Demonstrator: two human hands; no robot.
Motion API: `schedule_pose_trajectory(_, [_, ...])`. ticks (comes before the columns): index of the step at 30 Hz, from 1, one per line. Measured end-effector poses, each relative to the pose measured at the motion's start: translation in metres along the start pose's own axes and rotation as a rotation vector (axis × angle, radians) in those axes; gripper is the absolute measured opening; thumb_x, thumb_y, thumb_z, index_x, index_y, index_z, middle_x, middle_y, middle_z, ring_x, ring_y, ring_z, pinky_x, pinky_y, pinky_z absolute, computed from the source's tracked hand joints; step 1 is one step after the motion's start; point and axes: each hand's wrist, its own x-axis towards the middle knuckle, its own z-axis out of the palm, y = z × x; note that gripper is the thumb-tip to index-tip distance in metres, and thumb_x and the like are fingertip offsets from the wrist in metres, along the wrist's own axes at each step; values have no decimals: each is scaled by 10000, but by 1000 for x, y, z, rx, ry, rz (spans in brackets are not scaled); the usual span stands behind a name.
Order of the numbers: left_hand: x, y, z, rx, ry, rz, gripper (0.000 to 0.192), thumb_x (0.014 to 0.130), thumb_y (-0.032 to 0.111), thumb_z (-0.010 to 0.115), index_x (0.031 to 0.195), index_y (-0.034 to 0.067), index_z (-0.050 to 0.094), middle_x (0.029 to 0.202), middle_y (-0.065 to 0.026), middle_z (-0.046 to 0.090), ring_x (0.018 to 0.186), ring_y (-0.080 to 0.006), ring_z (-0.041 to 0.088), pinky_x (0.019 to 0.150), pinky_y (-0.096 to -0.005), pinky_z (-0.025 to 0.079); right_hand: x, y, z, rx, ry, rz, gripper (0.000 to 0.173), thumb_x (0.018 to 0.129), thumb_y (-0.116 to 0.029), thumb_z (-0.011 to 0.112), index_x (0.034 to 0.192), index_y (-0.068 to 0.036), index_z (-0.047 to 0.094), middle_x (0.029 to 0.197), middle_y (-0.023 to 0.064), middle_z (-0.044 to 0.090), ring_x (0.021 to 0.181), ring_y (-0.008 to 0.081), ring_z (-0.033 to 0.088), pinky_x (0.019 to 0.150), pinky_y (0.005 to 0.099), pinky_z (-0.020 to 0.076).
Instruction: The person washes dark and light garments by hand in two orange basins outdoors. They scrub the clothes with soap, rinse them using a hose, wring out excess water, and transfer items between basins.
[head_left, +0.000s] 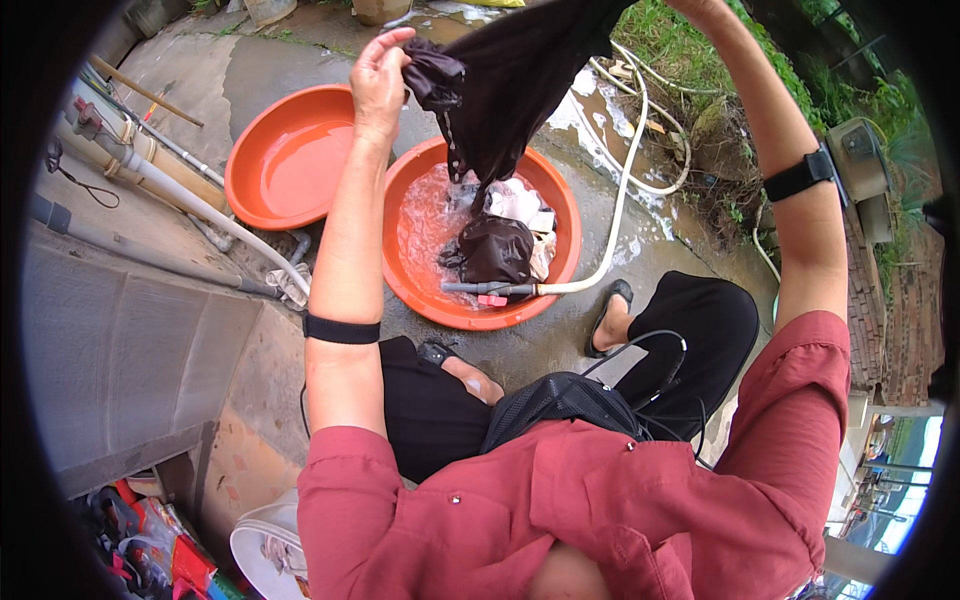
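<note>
My left hand (379, 82) grips a gathered corner of a wet dark garment (517, 67), held up at the top of the view. The cloth stretches up and right past the top edge. Only the base of my right hand (691, 6) shows there; its fingers are cut off, so its grip is hidden. Below the cloth stands an orange plastic basin (571, 232) of water. Inside lie a dark wet cloth (495, 251) and white cloth (514, 202). A grey pipe end with a pink-handled valve (492, 300) rests across the basin's near side, joined to a pale hose (626, 195).
A second orange basin (247, 120) containing water stands left. White pipes (187, 195) run along the wall. The wet concrete floor (487, 352) carries suds to the right, beside grass (697, 52). A white bucket (251, 540) and bagged items (161, 540) sit at lower left.
</note>
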Motion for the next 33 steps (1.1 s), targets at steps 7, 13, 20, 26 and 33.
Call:
schedule_pose_trajectory(7, [-10, -18, -32, 298, 20, -123, 319, 852, 34, 448, 1057, 43, 692, 729, 53, 603, 583, -23, 497, 550, -147, 389, -43, 39, 57, -418, -131, -379, 176, 728, -124, 679, 693, -34, 532, 739, 54, 509, 698, 174, 514, 620, 335, 425])
schedule_pose_trajectory(13, [-57, -102, -81, 932, -31, -686, 247, 799, 276, 607, 901, 92, 735, 703, -62, 674, 565, -155, 643, 432, -306, 490, -117, 121, 198, -274, -313, -209, 200, 737, -211, 730, 748, -45, 619, 978, 97, 552, 949, 287, 554, 807, 408, 493])
schedule_pose_trajectory(20, [-128, -194, -90, 1501, -215, -689, 322, 799, 269, 601, 1068, 110, 678, 1076, -167, 660, 1023, -351, 621, 909, -441, 489, -200, 181, 363, -311, -596, 129, 440, 775, -306, 708, 1173, -145, 613, 1198, 94, 528, 1137, 301, 510, 933, 416, 467])
schedule_pose_trajectory(26, [-171, -268, -60, 1651, -605, -699, 833, 775, 624, 598, 1474, 298, 284, 1574, -103, 75, 1435, -401, 38, 1038, -706, 196, -235, 150, 460, -183, -756, 130, 612, 880, -627, 443, 1442, -425, 306, 1550, 86, 210, 1427, 385, 142, 1045, 694, 219])
schedule_pose_trajectory(33, [-154, -328, -72, 1806, -727, -826, 842, 776, 722, 486, 1425, 190, 420, 1564, -170, 107, 1426, -434, 49, 1079, -652, 162, -216, 187, 519, -17, -688, 193, 470, 909, -544, 448, 1306, -306, 530, 1495, 113, 327, 1393, 340, 249, 1071, 630, 189])
